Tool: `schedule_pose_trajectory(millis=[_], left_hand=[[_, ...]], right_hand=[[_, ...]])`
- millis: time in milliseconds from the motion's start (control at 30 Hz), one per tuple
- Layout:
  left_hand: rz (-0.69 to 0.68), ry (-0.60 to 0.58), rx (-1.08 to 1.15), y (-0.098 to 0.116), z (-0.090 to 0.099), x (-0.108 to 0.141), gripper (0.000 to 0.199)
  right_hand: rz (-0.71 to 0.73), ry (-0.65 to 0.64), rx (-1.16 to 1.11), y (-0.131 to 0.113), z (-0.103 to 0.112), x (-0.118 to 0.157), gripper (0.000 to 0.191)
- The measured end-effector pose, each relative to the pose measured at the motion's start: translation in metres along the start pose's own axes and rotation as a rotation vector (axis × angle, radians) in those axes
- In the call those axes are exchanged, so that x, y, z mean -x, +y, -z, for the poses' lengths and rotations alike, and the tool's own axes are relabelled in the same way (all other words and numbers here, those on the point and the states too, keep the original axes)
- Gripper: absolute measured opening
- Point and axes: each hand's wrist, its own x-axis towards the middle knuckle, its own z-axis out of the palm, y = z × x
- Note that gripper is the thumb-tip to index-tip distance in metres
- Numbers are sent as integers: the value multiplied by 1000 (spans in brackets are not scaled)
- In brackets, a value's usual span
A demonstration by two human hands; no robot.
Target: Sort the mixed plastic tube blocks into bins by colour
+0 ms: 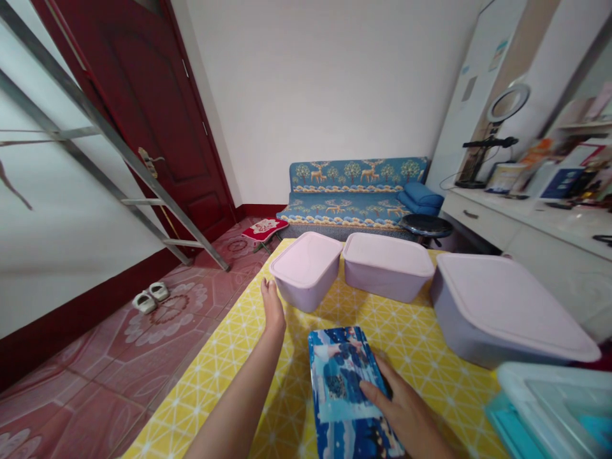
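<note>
A blue patterned flat box or book with a QR code lies above the yellow table cover, near the front. My right hand grips its right edge, thumb on top and fingers beneath or behind, partly hidden. My left hand is upright beside the left lidded pale purple bin, fingers stretched and holding nothing; whether it touches the bin I cannot tell. A second lidded bin stands in the middle, and a larger one is on the right.
The yellow patterned table cover lies under the bins. A turquoise container sits at the front right. Beyond are a red stool, a blue sofa, a black round stool and a ladder. A cluttered white cabinet stands right.
</note>
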Motion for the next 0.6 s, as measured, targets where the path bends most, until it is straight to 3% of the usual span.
schedule_pose_trajectory(millis=[67, 200, 333, 433, 600], left_hand=[[48, -73, -15, -2, 23, 33, 50], [211, -393, -33, -4, 63, 112, 59], [133, -562, -91, -7, 77, 173, 70], [95, -562, -138, -11, 77, 187, 68], [108, -571, -133, -13, 82, 179, 67]], right_hand=[[17, 45, -71, 1, -1, -1, 59], [3, 122, -253, 2, -4, -4, 60], [-19, 168, -264, -5, -3, -11, 46], [-24, 127, -272, -13, 0, -16, 36], [-39, 160, -318, -24, 0, -19, 37]])
